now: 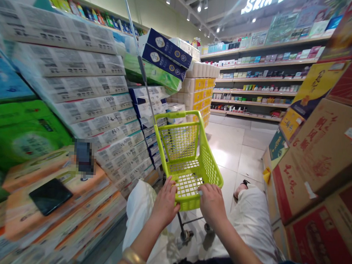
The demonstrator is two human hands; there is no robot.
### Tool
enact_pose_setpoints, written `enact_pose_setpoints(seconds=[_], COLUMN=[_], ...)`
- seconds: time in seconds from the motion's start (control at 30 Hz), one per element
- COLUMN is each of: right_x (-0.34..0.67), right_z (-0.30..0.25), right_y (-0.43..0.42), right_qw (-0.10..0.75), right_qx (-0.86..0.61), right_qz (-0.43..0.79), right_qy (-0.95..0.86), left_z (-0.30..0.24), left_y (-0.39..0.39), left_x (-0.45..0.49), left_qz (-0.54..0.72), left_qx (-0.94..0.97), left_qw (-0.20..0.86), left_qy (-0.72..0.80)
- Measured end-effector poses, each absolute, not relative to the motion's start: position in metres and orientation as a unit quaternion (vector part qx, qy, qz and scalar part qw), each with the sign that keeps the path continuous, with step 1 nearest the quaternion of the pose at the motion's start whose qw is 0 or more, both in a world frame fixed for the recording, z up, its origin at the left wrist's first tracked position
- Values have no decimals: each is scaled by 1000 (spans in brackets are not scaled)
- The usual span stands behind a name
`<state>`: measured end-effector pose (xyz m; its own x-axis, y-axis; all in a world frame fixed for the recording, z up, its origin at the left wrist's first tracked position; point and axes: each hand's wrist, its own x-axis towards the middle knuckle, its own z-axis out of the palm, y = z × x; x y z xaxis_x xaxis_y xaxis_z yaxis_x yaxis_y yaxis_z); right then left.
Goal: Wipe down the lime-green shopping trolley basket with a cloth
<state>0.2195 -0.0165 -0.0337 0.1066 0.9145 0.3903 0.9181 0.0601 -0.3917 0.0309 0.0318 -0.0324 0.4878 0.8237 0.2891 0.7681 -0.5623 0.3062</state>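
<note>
A small lime-green plastic shopping cart (211, 168) stands between my knees, its lattice basket facing me with no goods visible inside. My left hand (165, 201) is closed over the near left part of its rim. On the near right corner, my right hand (213, 203) has its fingers curled round the same rim; a small whitish spot shows by its fingertips, too small to name. A thin metal pole (142, 66) rises from the cart's far left side. Below the basket, dark legs end in small wheels (186, 235).
Stacked tissue packs (87, 87) rise on the left, with a dark phone (50, 196) lying on orange packs (20, 214). Cardboard cartons (318, 150) line the right side. Tiled floor (226, 142) leads to stocked shelves (262, 77) at the back.
</note>
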Motion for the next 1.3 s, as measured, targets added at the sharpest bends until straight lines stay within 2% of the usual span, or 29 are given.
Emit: enact_pose_setpoints(seconds=[0.2, 0.5, 0.77, 1.1, 1.3], right_x=[161, 227, 157, 234, 174], right_z=[-40, -31, -44, -28, -36], right_y=[-14, -17, -18, -24, -26], right_qw=[281, 279, 284, 285, 279], right_qx=[-625, -675, -624, -690, -644], right_qz=[-11, 2, -28, 2, -20], right_qy=[-728, -683, -727, -665, -712], left_z=[-40, -36, -45, -35, -42], left_y=[33, 30, 30, 25, 22], left_x=[29, 30, 31, 30, 33], left_qz=[217, 212, 231, 225, 238], left_qx=[863, 863, 866, 861, 862], left_qw=[76, 65, 63, 77, 68], left_qy=[451, 453, 438, 450, 443])
